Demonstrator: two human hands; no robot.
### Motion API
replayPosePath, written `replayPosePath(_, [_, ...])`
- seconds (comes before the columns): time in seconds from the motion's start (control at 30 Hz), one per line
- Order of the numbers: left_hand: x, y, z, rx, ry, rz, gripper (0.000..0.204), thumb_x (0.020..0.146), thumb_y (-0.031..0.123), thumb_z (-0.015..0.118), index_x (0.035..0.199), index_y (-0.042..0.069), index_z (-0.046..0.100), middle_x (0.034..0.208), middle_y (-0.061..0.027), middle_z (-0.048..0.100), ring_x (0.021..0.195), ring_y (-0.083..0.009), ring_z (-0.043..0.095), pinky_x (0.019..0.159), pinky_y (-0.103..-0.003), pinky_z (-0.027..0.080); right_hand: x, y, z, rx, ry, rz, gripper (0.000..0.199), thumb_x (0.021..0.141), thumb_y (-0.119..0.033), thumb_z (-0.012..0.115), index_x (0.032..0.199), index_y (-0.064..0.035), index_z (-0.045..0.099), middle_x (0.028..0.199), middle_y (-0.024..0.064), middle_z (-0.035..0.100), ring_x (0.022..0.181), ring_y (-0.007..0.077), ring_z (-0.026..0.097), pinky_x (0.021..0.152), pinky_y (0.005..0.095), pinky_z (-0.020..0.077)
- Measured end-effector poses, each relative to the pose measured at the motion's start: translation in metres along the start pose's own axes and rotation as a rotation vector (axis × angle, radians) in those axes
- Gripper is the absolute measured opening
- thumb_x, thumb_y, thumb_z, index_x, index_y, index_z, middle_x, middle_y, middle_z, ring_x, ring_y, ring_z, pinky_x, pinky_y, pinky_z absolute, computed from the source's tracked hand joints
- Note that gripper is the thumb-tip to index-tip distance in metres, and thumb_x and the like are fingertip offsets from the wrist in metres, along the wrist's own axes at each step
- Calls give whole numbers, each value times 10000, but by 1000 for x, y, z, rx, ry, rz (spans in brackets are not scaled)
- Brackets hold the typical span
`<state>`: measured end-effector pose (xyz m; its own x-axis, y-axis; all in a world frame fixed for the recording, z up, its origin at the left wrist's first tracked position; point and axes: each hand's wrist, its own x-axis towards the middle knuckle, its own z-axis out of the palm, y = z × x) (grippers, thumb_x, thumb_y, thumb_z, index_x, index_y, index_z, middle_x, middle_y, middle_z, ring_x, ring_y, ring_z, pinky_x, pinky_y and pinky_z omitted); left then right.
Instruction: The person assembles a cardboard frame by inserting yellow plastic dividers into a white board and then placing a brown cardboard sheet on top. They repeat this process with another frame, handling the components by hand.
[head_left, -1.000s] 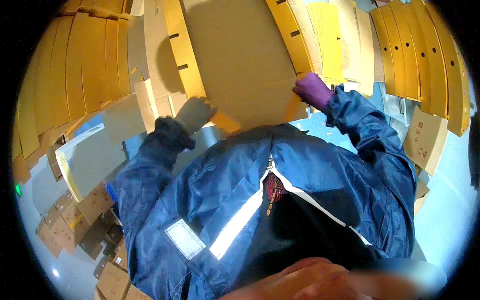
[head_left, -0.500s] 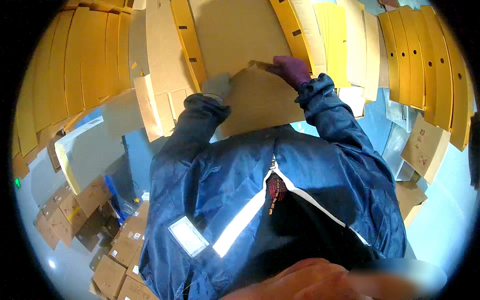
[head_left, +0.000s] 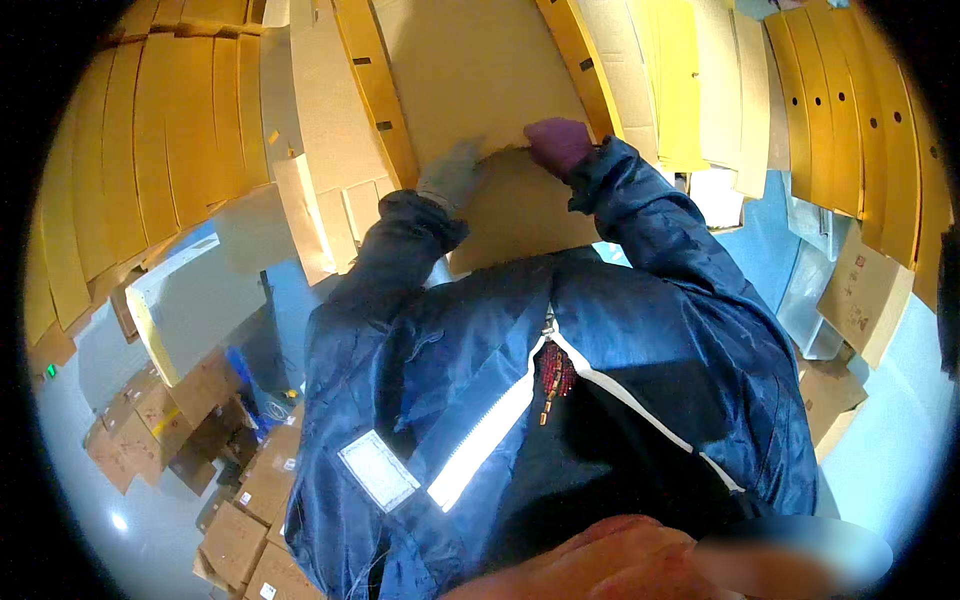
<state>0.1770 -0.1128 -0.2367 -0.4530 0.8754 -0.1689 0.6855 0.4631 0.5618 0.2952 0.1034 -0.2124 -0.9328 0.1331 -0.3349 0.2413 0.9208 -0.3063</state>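
The right hand (head_left: 557, 145), in a purple glove, curls at the edge of a cardboard flap (head_left: 525, 205); whether its grip pinches that edge, I cannot tell. The left hand (head_left: 450, 178), in a grey glove, lies at the flap's left side, its grip too blurred to read. Set apart like this, the hands probably steady both sides. The flap lies at the near end of a cardboard sheet (head_left: 480, 70), which yellow strips (head_left: 378, 100) flank left and right, seemingly as side walls.

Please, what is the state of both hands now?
Left hand: blurred, at the cardboard; grip cannot be told.
Right hand: curled at the cardboard's edge; hold cannot be told.
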Motion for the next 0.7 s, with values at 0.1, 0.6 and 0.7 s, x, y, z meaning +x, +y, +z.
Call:
replayPosePath(0.1, [0, 10, 10, 44, -109, 29, 403, 923, 254, 607, 1282, 79, 549, 1198, -208, 635, 1134, -383, 602, 953, -458, 496, -13, -5, 10, 49, 97, -29, 169, 850, -208, 595, 976, -104, 640, 892, 155, 687, 876, 381, 665, 718, 534, 521])
replayPosePath(0.6, [4, 69, 14, -85, -109, 30, 345, 921, 313, 628, 1172, 78, 597, 1111, -210, 655, 1054, -424, 624, 861, -479, 512, -27, -12, 16, 3, 177, -24, 280, 839, -222, 650, 1104, -136, 622, 910, 107, 676, 889, 338, 664, 724, 494, 481])
replayPosePath(0.7, [15, 77, 18, 57, -148, -79, 338, 929, 346, 602, 1131, 77, 634, 1074, -206, 675, 1004, -419, 645, 838, -482, 523, -30, -4, 7, -79, 239, 55, 243, 836, -179, 626, 1077, -145, 632, 883, 104, 678, 867, 342, 666, 729, 490, 474])
